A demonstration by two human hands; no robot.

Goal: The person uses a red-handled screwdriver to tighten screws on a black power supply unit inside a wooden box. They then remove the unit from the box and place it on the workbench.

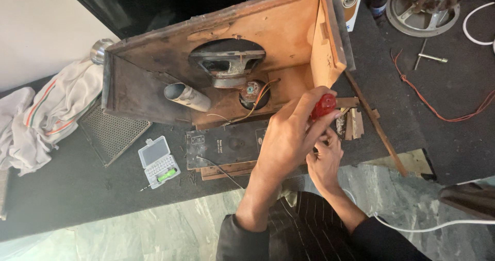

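Left hand (289, 137) clamped on red screwdriver handle (323, 106); shaft hidden. Right hand (325, 160) beneath, grip unclear, beside speaker cabinet (154, 86).

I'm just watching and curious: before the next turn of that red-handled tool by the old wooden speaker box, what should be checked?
1. Left hand wrapped around the red tool handle: ok.
2. Right hand steadying just below it: ok.
3. Tool tip seated on its target: cannot tell, hidden by the hands.
4. Wooden speaker box lying steady on the dark table: ok.
5. Loose wood strips clear of the hands: not ok, right beside them.
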